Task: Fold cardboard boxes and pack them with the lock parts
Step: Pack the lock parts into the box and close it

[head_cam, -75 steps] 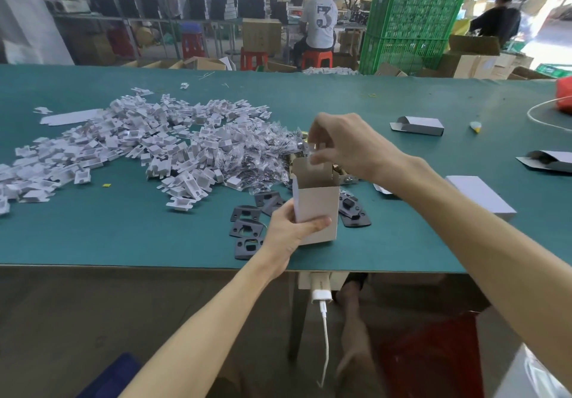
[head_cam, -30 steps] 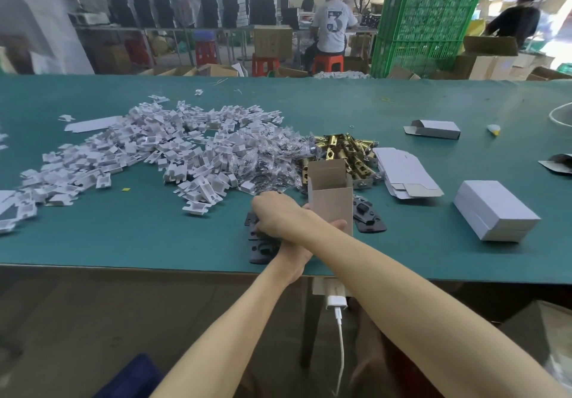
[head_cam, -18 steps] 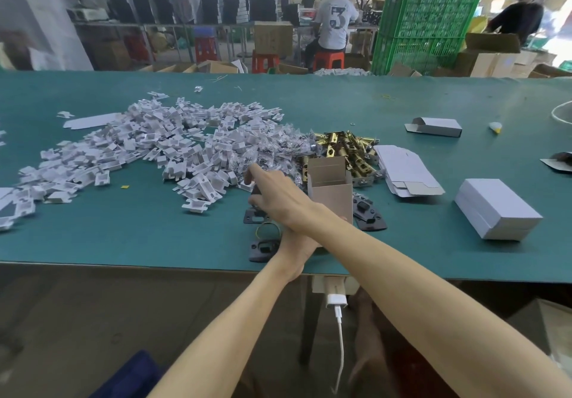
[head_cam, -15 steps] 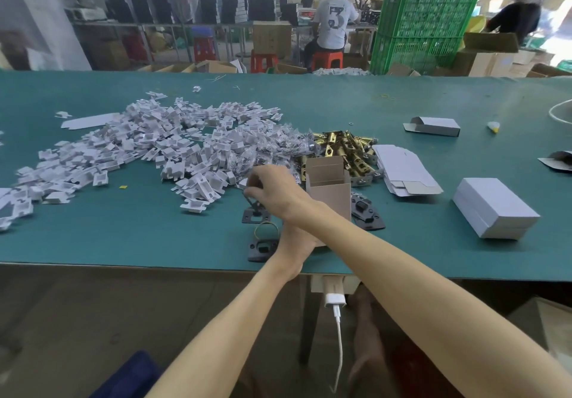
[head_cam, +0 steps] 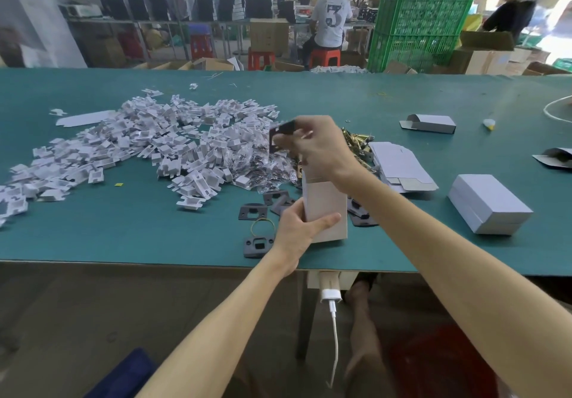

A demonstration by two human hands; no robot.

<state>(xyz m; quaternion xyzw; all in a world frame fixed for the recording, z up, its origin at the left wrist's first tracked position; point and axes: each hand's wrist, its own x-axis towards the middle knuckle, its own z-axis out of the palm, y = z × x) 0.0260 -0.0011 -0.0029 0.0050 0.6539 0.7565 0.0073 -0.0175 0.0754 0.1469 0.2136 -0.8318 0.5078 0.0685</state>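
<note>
Cardboard box (head_cam: 325,207) upright in the gripping left hand (head_cam: 296,230), just below the right hand (head_cam: 322,150) pinching a dark plate (head_cam: 282,132).

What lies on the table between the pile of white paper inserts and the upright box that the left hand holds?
Head view: dark metal plates lie there on the green table, right beside the box, and clear bags farther back.

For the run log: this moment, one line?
left hand holds box | right hand pinches dark plate above box | plate not inserted
</note>
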